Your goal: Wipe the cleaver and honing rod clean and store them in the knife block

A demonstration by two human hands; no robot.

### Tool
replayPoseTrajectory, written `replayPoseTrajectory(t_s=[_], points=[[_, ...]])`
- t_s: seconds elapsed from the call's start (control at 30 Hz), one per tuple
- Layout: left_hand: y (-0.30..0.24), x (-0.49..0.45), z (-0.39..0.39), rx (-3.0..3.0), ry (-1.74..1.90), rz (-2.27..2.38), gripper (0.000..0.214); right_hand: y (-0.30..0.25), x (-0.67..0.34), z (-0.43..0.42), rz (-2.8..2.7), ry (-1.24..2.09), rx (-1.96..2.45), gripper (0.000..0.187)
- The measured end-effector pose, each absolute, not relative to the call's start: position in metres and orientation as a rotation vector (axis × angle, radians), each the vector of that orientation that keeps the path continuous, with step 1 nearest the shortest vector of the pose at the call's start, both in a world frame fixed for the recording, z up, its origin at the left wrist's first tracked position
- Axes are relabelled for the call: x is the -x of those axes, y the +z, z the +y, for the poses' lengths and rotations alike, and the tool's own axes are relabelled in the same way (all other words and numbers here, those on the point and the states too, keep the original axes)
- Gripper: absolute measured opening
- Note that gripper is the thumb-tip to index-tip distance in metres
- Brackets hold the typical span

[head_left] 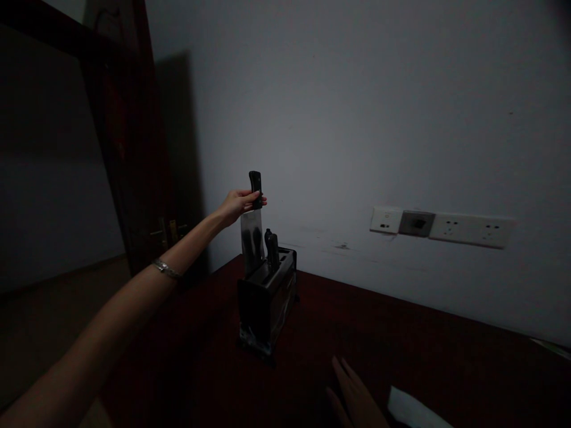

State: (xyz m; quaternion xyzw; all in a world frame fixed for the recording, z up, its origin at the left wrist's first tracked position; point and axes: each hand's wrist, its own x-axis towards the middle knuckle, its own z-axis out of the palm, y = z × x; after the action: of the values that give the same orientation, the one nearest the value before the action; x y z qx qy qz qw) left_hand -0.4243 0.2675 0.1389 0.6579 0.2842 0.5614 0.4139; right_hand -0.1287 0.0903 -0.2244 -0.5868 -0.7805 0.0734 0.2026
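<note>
My left hand is stretched far out and closed around the black handle of a broad-bladed cleaver. The blade hangs upright, its lower end in a slot of the dark knife block. Two more black knife handles stick up from the block beside it. My right hand lies flat and open on the dark red table at the bottom of the view, fingers stretched out, next to a white paper.
A white wall behind the table carries a row of power sockets. A dark wooden door with a brass handle stands to the left. The room is dim. A metal bracelet is on my left wrist.
</note>
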Motion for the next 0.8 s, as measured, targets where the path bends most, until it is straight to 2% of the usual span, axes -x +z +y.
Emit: replayPoseTrajectory(t_s=[0.8], points=[[0.1388, 0.4204, 0.2680, -1.670, 1.389, 0.754, 0.020, -0.2209, 0.1294, 0.0888, -2.164, 0.241, 1.663, 0.061]])
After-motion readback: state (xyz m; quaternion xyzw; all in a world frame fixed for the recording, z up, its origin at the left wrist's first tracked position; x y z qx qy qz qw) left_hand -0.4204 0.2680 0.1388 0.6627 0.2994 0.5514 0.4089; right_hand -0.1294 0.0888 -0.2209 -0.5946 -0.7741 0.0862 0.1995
